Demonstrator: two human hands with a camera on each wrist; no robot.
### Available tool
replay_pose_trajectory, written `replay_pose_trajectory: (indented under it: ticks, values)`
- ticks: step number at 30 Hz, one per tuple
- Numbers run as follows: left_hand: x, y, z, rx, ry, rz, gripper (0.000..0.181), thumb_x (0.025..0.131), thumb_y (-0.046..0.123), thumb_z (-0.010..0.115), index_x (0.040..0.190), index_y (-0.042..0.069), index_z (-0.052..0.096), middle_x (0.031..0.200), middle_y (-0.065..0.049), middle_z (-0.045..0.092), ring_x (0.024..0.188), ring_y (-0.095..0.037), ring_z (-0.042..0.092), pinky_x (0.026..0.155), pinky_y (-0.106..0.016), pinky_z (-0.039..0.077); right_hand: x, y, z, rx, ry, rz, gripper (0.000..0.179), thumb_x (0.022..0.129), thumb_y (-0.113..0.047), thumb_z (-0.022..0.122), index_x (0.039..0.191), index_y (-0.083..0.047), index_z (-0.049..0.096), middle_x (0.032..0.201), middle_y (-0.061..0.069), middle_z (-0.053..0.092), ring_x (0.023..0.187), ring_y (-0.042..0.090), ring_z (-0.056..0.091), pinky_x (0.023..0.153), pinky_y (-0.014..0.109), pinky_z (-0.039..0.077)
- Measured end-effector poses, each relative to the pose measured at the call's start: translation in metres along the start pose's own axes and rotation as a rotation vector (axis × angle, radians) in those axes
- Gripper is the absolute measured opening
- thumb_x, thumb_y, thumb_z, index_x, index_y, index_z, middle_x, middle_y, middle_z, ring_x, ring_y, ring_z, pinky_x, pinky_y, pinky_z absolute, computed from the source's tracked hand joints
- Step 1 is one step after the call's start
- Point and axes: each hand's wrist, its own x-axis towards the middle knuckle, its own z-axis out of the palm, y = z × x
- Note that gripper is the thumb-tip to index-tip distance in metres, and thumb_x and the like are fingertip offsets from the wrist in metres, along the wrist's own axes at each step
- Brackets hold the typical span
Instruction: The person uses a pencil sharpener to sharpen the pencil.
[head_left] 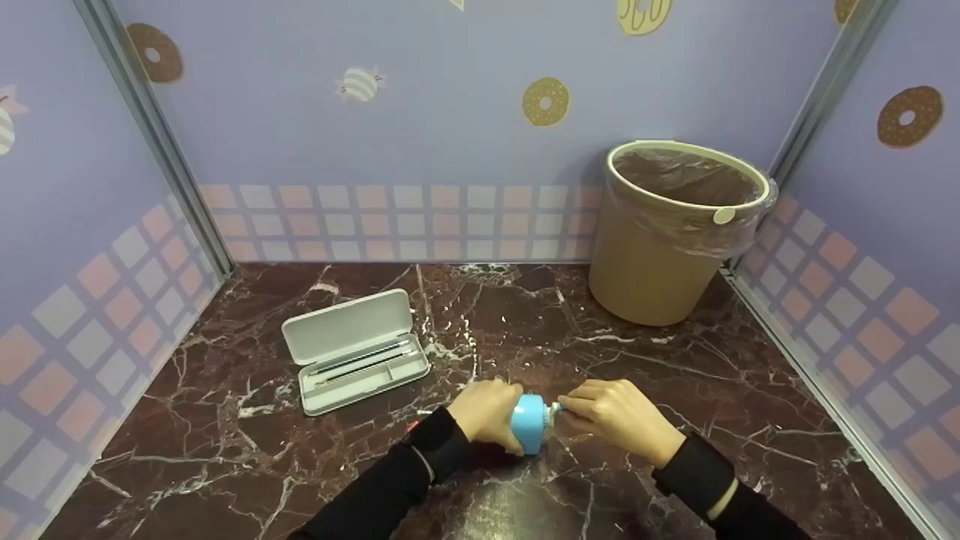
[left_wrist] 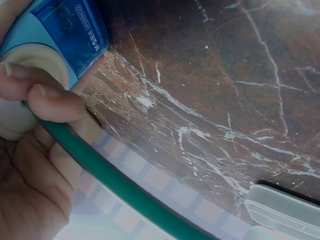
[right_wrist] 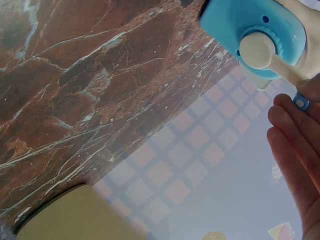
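Note:
My left hand grips a blue hand-crank pencil sharpener over the table. In the left wrist view, fingertips rest at the sharpener's round cream front, and a green pencil slants away from there. On the opposite side is the cream crank, its arm reaching toward my right hand. Thumb and fingers of that hand pinch the crank's end by a small blue piece, with the other fingers extended. The pencil's tip is hidden.
An open white pencil case holding several pencils lies left of the hands. At the back right stands a tan bin with a plastic liner. A bit of something red shows beside the left cuff. Patterned walls enclose the marbled table.

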Motion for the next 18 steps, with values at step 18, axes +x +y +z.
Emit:
replay_pose_trajectory:
  ticks: [18]
  values:
    - [-0.0012,-0.0025,0.0017,0.004,0.020,0.028,0.064,0.058,0.049,0.095,0.099,0.011,0.065,0.089,-0.002,0.073,0.075,-0.018,0.069,0.067,-0.032,0.058,0.0042,0.0032,0.0073,0.087,-0.047,0.187,0.022,0.082,-0.015,0.083,0.102,-0.007,0.081,0.085,0.001,0.078,0.073,0.012,0.074,0.066,0.026,0.059]
